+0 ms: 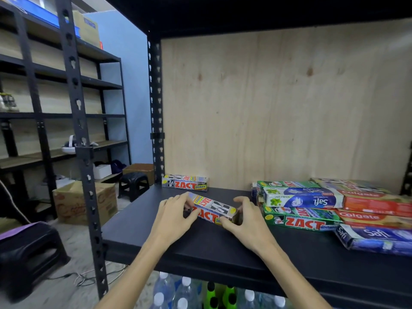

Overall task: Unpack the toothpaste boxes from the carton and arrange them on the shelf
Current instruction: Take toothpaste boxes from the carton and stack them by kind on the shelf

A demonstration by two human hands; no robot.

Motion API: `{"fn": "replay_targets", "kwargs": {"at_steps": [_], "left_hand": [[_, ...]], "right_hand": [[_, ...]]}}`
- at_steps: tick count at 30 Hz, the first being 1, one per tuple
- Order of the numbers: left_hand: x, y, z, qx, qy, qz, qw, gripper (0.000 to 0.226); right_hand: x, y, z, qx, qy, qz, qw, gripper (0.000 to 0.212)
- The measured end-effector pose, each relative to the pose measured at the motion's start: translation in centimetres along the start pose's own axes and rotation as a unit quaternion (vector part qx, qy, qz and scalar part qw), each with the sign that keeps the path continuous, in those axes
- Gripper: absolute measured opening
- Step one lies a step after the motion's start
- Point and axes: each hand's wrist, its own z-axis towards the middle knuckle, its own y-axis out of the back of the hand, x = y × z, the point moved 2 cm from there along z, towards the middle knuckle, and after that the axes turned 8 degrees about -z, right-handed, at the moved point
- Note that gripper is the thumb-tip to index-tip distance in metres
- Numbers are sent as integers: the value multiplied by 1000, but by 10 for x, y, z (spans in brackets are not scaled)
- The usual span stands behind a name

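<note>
A silver Zact Smokers toothpaste box (211,210) lies slanted on the black shelf (200,244), held at both ends. My left hand (175,216) grips its far left end and my right hand (244,216) grips its near right end. Another silver Zact box (185,183) stands against the plywood back at the shelf's left corner. To the right lies a loose pile: green Zact boxes (301,221), blue Safi boxes (305,198) and red Colgate boxes (374,205). An open brown carton (84,202) sits on the floor at the left.
A black perforated upright (82,139) stands at the shelf's front left. Black stools (133,185) sit on the floor, and a cable runs across it. Water bottles (178,293) stand on the level below. Another dark rack (44,97) fills the left wall.
</note>
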Motion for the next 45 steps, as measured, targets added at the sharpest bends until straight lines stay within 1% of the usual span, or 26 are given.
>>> {"fn": "replay_targets", "kwargs": {"at_steps": [4,5,7,9,11,13,14,16,18,20,23,26,27,29,31,32,33,34,36,38,41,43,45], "left_hand": [[-1,6,-3,-22,48,-78,996,28],[-1,7,-3,-23,59,-93,994,32],[-3,8,-4,-13,71,-115,991,39],[-2,7,-4,16,99,-142,985,48],[-1,9,-4,65,141,-215,964,58],[-3,11,-3,121,172,-311,927,62],[-4,12,-3,141,175,-340,913,63],[-4,11,-4,170,160,-330,915,73],[-6,7,-7,201,137,-265,933,90],[-7,6,-7,217,126,-224,942,99],[-2,11,-6,221,136,-250,933,95],[8,19,-2,231,156,-268,922,85],[12,22,0,239,159,-268,919,81],[27,33,3,249,165,-253,920,75],[46,46,7,233,171,-231,929,67],[56,52,9,219,178,-224,933,62],[66,56,11,204,188,-229,933,56],[76,58,14,195,196,-236,931,50],[91,56,22,191,202,-230,933,47],[101,49,33,179,208,-211,938,53],[114,34,54,113,227,-181,950,74],[124,22,67,70,239,-169,954,86],[131,12,79,54,248,-163,953,89]], "right_hand": [[8,-1,-2,33,37,-8,999,75],[9,-2,-3,45,47,-2,998,72],[13,-1,-5,71,78,6,994,60],[18,0,-8,99,122,-2,988,54],[22,1,-11,125,140,-13,982,65],[23,1,-11,139,131,-23,981,79],[22,0,-10,142,128,-27,981,83],[21,-1,-9,147,126,-34,980,87],[19,-3,-6,143,122,-40,981,87],[18,-6,-4,119,121,-51,984,86],[12,-11,5,60,118,-80,988,79],[6,-15,18,20,74,-83,994,69],[5,-17,24,17,58,-89,994,71],[7,-22,36,35,42,-106,993,82],[10,-30,50,59,33,-95,993,95],[11,-34,57,74,28,-74,994,97],[12,-39,63,84,32,-51,995,95],[13,-45,71,92,44,-31,994,88],[20,-55,83,97,77,-12,992,74],[25,-64,93,90,94,5,991,71],[29,-78,110,64,88,36,993,66],[26,-87,119,49,76,47,995,70],[24,-92,128,34,72,43,996,75]]}}
